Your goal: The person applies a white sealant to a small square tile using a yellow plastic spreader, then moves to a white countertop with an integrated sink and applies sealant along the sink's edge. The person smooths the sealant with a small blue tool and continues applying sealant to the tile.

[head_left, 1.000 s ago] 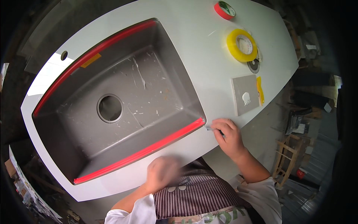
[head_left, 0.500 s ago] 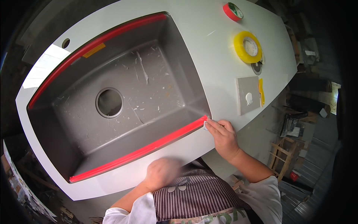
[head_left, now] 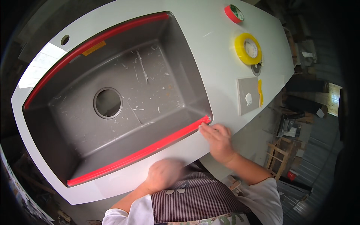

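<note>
A dark grey sink point(head_left: 123, 99) is set in a white countertop point(head_left: 221, 90). Along its near edge runs a strip of red tape point(head_left: 138, 153); another red strip point(head_left: 56, 69) follows the far edge. My right hand point(head_left: 218, 141) is at the near right corner of the sink, beside the end of the near strip. Its fingers pinch a small pale piece, mostly hidden and too small to name. My left hand point(head_left: 163, 174) lies at the countertop's near edge, partly smeared; its fingers look curled, but I cannot see what, if anything, they hold.
Right of the sink lie a roll of red tape point(head_left: 234, 14), a roll of yellow-edged clear tape point(head_left: 247, 48), a grey disc point(head_left: 256, 69), a grey square board point(head_left: 248, 96) with a white dab and a yellow-handled tool point(head_left: 260, 93). A wooden frame point(head_left: 279, 155) stands on the floor.
My right hand has slid slightly left along the sink's near edge, away from the corner, still pinching the pale piece. My left hand stays at the countertop's edge.
</note>
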Action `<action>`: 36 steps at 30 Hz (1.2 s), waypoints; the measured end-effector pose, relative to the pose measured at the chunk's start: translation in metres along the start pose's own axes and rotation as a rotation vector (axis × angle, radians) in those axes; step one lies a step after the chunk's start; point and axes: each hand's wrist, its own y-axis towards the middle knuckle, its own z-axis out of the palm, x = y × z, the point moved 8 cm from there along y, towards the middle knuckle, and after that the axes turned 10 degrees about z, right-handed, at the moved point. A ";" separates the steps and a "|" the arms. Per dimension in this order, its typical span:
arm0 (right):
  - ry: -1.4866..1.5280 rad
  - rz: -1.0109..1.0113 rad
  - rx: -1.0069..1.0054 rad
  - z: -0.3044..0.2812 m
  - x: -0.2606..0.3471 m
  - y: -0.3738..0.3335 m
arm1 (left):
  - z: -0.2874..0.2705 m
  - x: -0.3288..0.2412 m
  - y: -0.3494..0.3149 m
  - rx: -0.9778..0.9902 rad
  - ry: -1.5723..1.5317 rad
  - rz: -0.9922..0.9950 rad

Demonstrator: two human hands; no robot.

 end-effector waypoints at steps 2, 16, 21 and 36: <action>0.061 -0.022 0.013 0.009 0.024 0.002 | 0.000 -0.001 0.002 0.002 -0.002 0.009; 0.164 -0.067 0.049 0.021 0.065 0.003 | -0.002 -0.001 0.003 0.012 -0.010 0.016; -0.003 0.057 -0.013 0.001 0.003 0.002 | -0.001 0.001 -0.002 -0.011 -0.022 0.014; -0.120 0.142 -0.080 0.000 -0.009 -0.007 | -0.003 -0.001 -0.003 -0.014 -0.050 0.008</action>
